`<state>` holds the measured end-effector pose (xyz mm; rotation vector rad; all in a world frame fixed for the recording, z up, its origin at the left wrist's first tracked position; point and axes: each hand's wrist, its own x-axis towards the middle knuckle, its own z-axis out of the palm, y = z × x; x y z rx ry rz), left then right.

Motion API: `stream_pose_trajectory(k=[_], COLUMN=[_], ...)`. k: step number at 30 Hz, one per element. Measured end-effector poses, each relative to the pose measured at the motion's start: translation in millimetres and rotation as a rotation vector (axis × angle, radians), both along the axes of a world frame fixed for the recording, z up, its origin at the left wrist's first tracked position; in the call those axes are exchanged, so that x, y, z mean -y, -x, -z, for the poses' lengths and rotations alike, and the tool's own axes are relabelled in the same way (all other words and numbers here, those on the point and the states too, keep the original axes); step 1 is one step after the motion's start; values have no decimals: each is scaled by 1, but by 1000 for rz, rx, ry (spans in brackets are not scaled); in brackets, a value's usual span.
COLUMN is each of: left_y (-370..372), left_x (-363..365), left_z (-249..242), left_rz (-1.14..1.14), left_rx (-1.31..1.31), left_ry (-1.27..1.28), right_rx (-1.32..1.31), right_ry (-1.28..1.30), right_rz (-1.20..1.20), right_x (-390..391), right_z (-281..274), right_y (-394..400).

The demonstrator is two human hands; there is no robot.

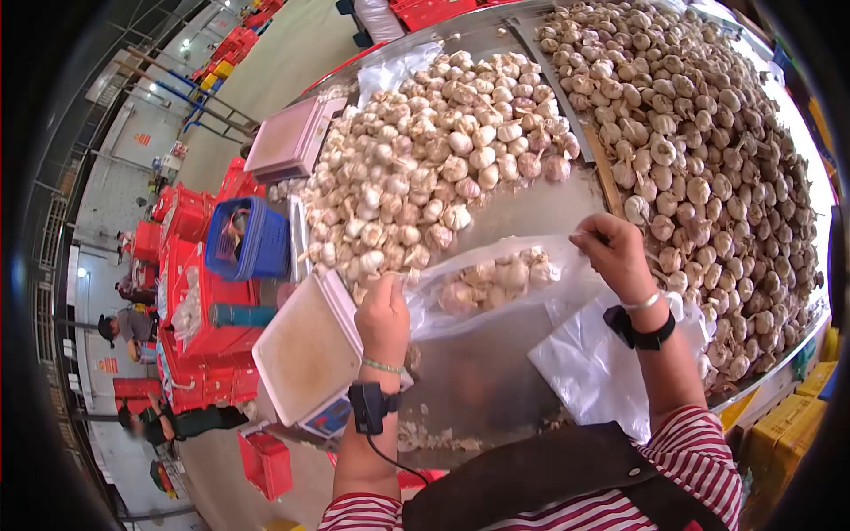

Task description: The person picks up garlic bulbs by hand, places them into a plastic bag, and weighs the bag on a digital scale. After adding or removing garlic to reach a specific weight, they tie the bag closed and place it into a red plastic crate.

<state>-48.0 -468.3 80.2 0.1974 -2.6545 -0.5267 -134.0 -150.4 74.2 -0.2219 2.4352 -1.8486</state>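
Observation:
A clear plastic bag (425, 311) with several garlic bulbs (500, 279) inside is stretched between my two hands over the metal table. My left hand (383, 319) is closed on the bag's left end, beside the weighing scale (305, 354). At the bag's right end, my right hand (614, 258) pinches its edge between thumb and fingers. Just beyond the bag lies a heap of loose garlic (443, 133). Flat white plastic bags (589, 363) rest on the table below my right hand.
A larger garlic heap (708, 177) fills the right side behind a wooden divider (602, 168). A second scale (288, 142) stands at the far left. Blue baskets (252, 239), red crates (199, 310) and a teal bottle (241, 315) are left of the table. Two people are farther off.

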Motion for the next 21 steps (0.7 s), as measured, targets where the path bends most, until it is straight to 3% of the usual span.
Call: stream_pose_trajectory(k=[1,3,5,7,10,13,16,21], left_y=[-21,-57,-89,-114,-144,-170,-194,-234], left_x=[-2,-1,12,29,63,110,164,254], left_z=[-5,-4,7,6,-20,-71,-106,-99], left_rz=[-2,-27,-22,-72,-83,-112,-98,-166], left_rx=[-54,-50,214,280,0,-275,-443,-633], left_ry=[55,-13,-88,-153,-494,-676,-723,-712], right_rx=[136,169,194,217,147,25,-94,-133], right_ry=[112,89,-3,-8,133,271,346,368], right_rz=[6,-25,-117,-173,-165,-225,-317,-404], right_x=[1,7,15,26,62,118,193,310], right_z=[-6,-4,10,2,-34,-78,-97,-84], right_y=[-17,-44,-64,-80,-102,-116,-121,-126])
